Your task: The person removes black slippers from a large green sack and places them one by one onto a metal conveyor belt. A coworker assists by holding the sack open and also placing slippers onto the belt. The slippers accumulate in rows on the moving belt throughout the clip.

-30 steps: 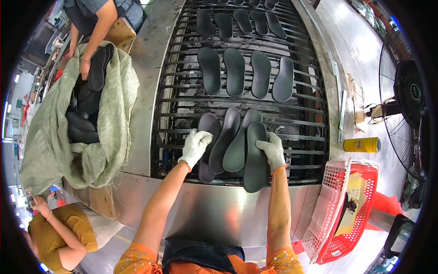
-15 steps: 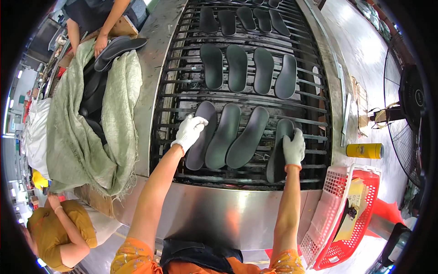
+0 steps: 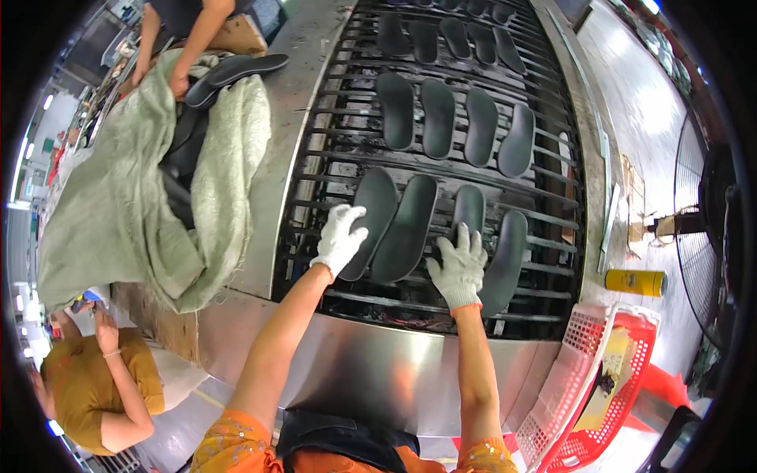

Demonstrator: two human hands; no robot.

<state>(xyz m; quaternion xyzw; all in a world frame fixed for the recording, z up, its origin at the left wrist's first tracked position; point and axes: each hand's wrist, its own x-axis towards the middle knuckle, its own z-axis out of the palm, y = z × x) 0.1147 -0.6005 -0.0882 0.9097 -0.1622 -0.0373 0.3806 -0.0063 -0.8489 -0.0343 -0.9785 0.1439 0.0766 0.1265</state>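
Observation:
Four dark insoles make up the nearest row on a black slatted rack (image 3: 386,309). My left hand (image 3: 339,239), in a white knit glove, lies at the left edge of the leftmost insole (image 3: 378,203), its fingers apart. Beside that insole is the second insole (image 3: 408,229), slightly tilted. My right hand (image 3: 460,266), gloved too, rests with spread fingers on the lower part of the third insole (image 3: 470,203), hiding that end. The rightmost insole (image 3: 507,260) lies just right of this hand, with nothing gripping it.
Farther rows of insoles (image 3: 438,118) continue up the rack. At left, a person's hand (image 3: 179,83) touches insoles (image 3: 236,72) on an open green woven sack (image 3: 225,181). Another person (image 3: 102,386) is at lower left. A red-and-white basket (image 3: 587,386), yellow cylinder (image 3: 635,282) and fan (image 3: 710,225) are at right.
My right hand has left the rightmost insole and moved left onto the third one, which now sits farther from the second. My left hand's fingers have spread. The whole view has shifted.

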